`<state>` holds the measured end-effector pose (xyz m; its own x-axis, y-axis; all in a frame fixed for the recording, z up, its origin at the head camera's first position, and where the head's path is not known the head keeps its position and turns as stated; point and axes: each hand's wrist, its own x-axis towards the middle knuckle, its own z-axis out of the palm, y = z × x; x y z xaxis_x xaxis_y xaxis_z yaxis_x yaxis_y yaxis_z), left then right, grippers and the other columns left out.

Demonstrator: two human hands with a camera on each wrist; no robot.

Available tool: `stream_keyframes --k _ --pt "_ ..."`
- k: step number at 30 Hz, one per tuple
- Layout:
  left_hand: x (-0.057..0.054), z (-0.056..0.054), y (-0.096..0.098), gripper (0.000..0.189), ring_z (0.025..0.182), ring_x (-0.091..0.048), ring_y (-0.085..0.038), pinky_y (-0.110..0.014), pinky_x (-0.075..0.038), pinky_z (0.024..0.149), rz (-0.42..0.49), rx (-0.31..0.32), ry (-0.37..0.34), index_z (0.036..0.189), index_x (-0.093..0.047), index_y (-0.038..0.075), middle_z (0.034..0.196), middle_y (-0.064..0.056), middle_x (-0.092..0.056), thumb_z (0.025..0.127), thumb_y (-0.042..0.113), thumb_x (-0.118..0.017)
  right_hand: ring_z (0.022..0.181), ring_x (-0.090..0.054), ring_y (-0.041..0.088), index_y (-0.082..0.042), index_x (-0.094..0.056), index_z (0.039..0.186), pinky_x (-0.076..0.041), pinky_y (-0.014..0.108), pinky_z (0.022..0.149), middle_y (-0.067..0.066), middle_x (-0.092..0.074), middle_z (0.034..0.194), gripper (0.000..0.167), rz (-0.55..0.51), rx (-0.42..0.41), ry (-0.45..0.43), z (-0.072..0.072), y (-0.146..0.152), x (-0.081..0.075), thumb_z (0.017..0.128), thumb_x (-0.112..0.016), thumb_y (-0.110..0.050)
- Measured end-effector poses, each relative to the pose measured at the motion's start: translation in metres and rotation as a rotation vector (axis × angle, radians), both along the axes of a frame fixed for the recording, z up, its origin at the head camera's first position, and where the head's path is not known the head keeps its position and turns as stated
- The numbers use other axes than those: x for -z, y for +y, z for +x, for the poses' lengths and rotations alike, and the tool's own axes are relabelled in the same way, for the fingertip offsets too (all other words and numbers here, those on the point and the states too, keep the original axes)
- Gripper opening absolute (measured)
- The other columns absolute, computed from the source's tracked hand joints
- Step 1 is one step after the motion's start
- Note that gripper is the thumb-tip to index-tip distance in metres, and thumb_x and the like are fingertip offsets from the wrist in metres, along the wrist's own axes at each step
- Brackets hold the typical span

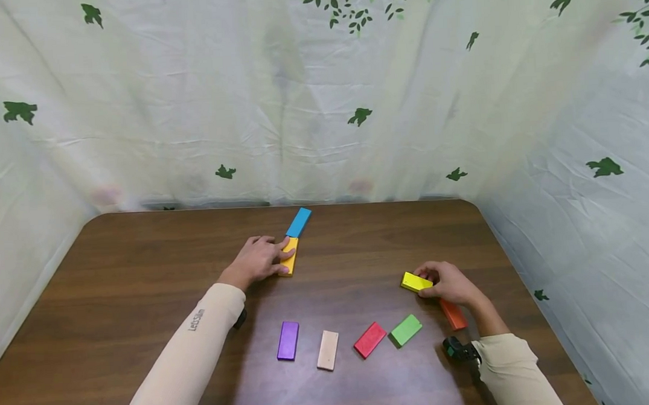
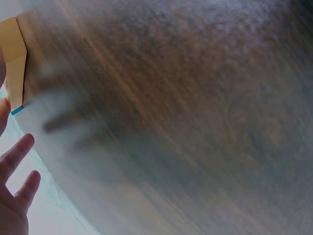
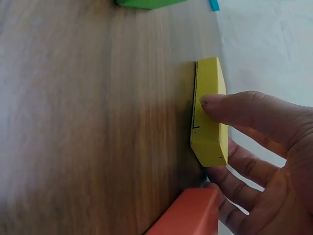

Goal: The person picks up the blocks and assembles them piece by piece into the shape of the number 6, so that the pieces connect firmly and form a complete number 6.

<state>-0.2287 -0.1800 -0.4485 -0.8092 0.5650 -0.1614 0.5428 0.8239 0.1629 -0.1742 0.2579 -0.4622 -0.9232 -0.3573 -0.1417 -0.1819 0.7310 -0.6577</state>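
Observation:
On the far middle of the table, my left hand [image 1: 257, 260] holds an orange-yellow block [image 1: 291, 259], thumb near its close end and fingers over its upper part. A blue block [image 1: 299, 222] continues from its far end at a slight angle. In the left wrist view the orange-yellow block [image 2: 18, 63] is cut off by the frame edge, and two fingers stick out past it. My right hand [image 1: 449, 283] pinches a yellow block [image 1: 417, 282], thumb on the near side [image 3: 208, 112], fingers behind. Just under that hand lies an orange-red block [image 1: 453, 315], partly hidden.
Nearer on the brown wooden table [image 1: 144, 307] lie a purple block [image 1: 288, 341], a beige block [image 1: 328, 350], a red block [image 1: 370, 340] and a green block [image 1: 405, 330]. A pale curtain [image 1: 276, 96] with green leaf prints hangs behind and beside the table.

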Motion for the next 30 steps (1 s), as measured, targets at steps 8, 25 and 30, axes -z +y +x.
stream_keyframes --k 8,25,30 --pt "0.002 0.002 -0.002 0.054 0.128 -0.042 -0.043 -0.058 -0.03 0.104 -0.004 0.012 0.014 0.139 -0.052 0.018 0.15 -0.011 -0.04 0.09 0.038 -0.064 0.081 -0.053 0.019 -0.002 -0.067 0.103 -0.046 0.031 0.071 0.003 -0.061 0.087 0.032 0.039 -0.023 -0.015 -0.004 -0.015 -0.002 0.075 -0.08 -0.008" --pt "0.0 0.001 -0.003 0.053 0.128 -0.043 -0.042 -0.058 -0.032 0.103 -0.001 0.017 0.025 0.138 -0.054 0.019 0.149 -0.011 -0.04 0.09 0.039 -0.064 0.082 -0.054 0.018 -0.003 -0.068 0.102 -0.046 0.033 0.074 0.002 -0.063 0.09 0.029 0.041 -0.138 0.031 -0.022 -0.055 -0.008 0.075 -0.077 -0.001" --pt "0.0 0.002 -0.003 0.053 0.128 -0.043 -0.043 -0.058 -0.031 0.103 0.007 0.01 0.013 0.138 -0.054 0.018 0.15 -0.011 -0.04 0.09 0.038 -0.064 0.083 -0.055 0.017 -0.003 -0.069 0.104 -0.047 0.032 0.075 0.002 -0.064 0.092 0.029 0.054 -0.187 0.035 -0.026 -0.067 -0.013 0.076 -0.077 -0.002"
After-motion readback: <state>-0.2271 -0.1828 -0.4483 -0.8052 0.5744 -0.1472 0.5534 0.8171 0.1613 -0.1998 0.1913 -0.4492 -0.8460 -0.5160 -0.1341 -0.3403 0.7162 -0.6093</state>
